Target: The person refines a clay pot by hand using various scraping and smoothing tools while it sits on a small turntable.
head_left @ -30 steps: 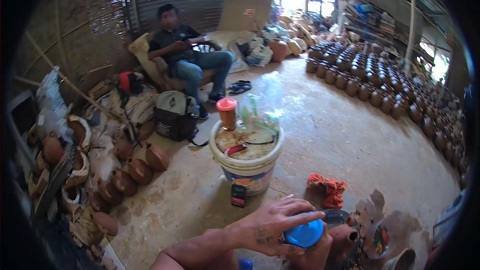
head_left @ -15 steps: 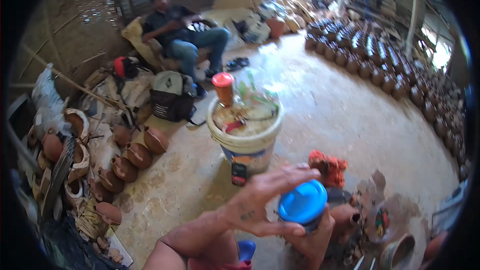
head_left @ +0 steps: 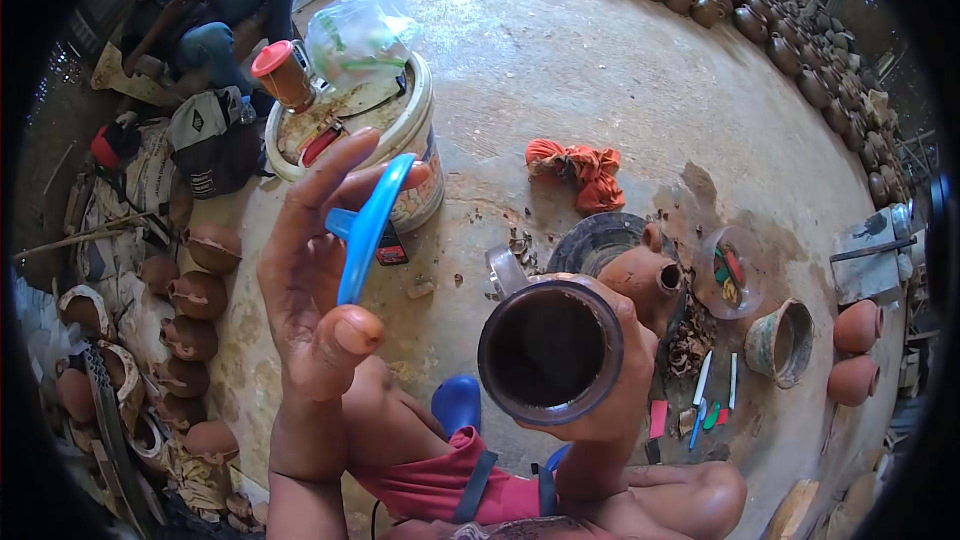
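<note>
Pinched between the thumb and fingers of my left hand (head_left: 315,280) is a blue lid (head_left: 368,235), tilted on its edge and apart from the mug. My right hand (head_left: 610,395) grips a clear mug (head_left: 550,415) with a handle, uncovered, with a dark liquid (head_left: 548,345) inside. Behind the mug, a reddish clay pot (head_left: 632,285) lies tipped on a dark round wheel or disc (head_left: 590,240), its spout or neck toward the right. Part of the disc is hidden by the mug and pot.
A white bucket (head_left: 425,120) ahead bears a red-lidded cup (head_left: 285,80) and a plastic bag (head_left: 360,25). An orange cloth bundle (head_left: 580,170), knives (head_left: 703,380) and a bowl (head_left: 780,345) lie on the floor. Clay pots (head_left: 195,295) line the left; a person (head_left: 190,30) sits far left.
The blue lid has come off the mug and moved left in my left hand. The mug's dark liquid now shows. My view has turned lower and to the right.
</note>
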### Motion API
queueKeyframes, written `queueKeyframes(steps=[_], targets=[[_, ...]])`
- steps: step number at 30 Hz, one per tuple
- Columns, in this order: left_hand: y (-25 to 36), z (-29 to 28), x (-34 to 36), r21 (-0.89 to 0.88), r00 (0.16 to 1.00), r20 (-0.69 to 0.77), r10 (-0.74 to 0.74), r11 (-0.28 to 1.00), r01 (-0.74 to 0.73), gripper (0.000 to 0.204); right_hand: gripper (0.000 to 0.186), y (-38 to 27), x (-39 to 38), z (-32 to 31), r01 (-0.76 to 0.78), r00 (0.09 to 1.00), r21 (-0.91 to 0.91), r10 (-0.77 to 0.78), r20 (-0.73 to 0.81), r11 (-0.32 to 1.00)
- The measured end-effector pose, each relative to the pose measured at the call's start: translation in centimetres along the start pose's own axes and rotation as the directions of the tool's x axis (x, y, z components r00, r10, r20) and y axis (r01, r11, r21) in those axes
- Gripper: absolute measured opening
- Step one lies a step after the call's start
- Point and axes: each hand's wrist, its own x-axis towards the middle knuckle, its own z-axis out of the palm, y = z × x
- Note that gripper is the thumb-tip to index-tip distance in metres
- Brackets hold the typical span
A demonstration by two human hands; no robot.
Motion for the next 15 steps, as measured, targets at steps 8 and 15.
queueKeyframes(steps=[8,15], targets=[[0.6,0.7,-0.1,0.058,0.998,-0.046,-0.051,0.997,0.053,0.125,0.072,-1.5,-0.4,-0.2,-0.010,0.995,0.068,0.017,-0.103,0.998],[0.3,0.9,0.1,0.100,0.995,-0.084,-0.055,0.993,0.063,0.126,0.054,-2.4,-0.4,0.1,-0.010,0.984,-0.027,0.005,-0.178,1.000]])
